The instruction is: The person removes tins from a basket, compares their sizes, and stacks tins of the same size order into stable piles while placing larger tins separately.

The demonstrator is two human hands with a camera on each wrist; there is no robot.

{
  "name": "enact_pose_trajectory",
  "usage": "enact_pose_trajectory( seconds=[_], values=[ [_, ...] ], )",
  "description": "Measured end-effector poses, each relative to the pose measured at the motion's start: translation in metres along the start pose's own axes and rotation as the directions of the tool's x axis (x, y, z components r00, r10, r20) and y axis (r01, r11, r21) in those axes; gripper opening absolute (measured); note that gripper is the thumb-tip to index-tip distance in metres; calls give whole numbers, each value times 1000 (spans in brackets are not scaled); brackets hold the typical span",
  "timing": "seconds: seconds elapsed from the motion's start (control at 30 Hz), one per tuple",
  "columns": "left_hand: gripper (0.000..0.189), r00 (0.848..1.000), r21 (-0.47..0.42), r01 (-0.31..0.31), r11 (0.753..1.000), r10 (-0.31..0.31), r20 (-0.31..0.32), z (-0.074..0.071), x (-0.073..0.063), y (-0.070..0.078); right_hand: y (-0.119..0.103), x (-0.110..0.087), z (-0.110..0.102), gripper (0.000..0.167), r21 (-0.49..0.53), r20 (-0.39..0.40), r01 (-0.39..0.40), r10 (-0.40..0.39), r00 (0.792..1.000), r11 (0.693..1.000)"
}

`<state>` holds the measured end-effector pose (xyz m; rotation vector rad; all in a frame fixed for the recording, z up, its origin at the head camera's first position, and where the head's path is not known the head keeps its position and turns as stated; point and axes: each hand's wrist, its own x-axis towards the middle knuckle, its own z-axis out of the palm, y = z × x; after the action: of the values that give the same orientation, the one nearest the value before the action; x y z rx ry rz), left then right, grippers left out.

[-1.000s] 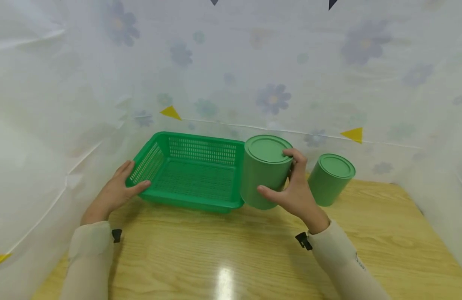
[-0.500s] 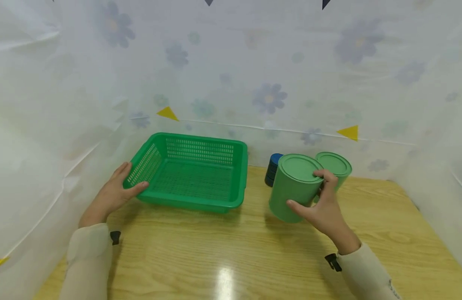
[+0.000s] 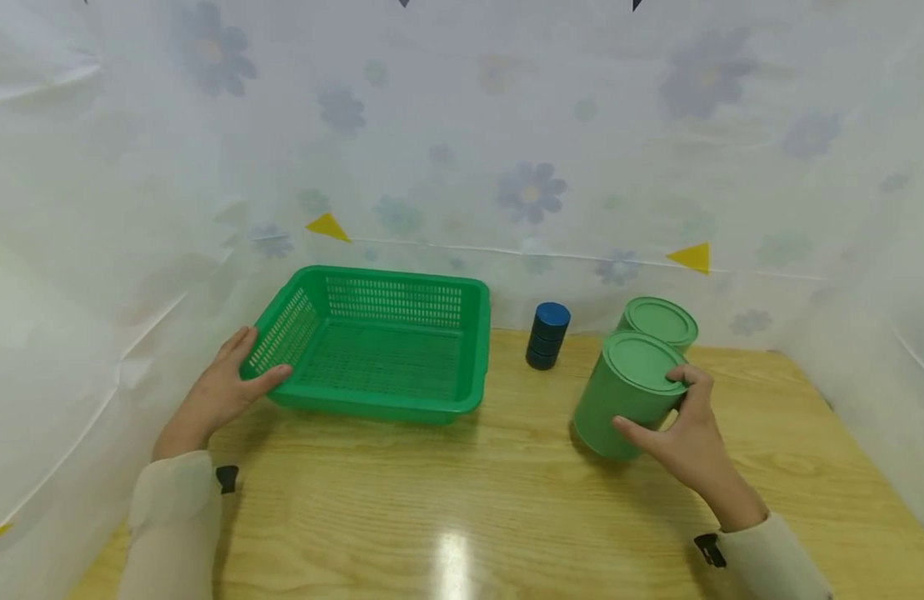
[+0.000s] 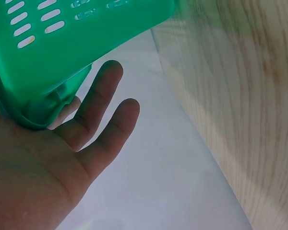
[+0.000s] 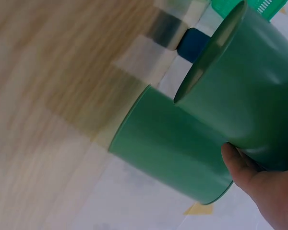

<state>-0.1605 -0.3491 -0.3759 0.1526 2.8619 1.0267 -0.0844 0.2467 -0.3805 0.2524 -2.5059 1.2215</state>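
My left hand holds the near left corner of a green plastic basket; its thumb lies over the rim and its fingers reach outside. In the left wrist view two fingers stick out beyond the basket's perforated wall. With my right hand I grip a large light-green can by its side, thumb at the front and fingertips at the lid's edge. The right wrist view shows this can raised off the table and its underside in sight. A smaller green can stands behind, partly hidden by it.
A short blue cylinder with dark grooves stands on the wooden table between basket and cans. White flower-patterned sheeting with yellow pennants closes off the back and both sides.
My right hand has carried the large green can rightward and nearer, away from the basket, uncovering the blue cylinder and covering part of the smaller can. My left hand keeps its place at the basket.
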Motion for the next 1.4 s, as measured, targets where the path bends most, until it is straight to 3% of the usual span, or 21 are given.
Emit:
enact_pose_trajectory(
  seconds=[0.43,0.83,1.4],
  values=[
    [102,1000,-10,-13,1000,13,3,-3,-2,-2,20,-21,-31,84,-57,10,-176,177,984,983],
    [102,1000,2,-12,1000,11,8,-3,-3,-4,25,-28,-35,83,-101,8,-188,190,982,977],
    [98,1000,20,18,1000,-18,0,-17,-10,-17,21,-26,-40,82,-207,34,-162,172,984,965]
  ],
)
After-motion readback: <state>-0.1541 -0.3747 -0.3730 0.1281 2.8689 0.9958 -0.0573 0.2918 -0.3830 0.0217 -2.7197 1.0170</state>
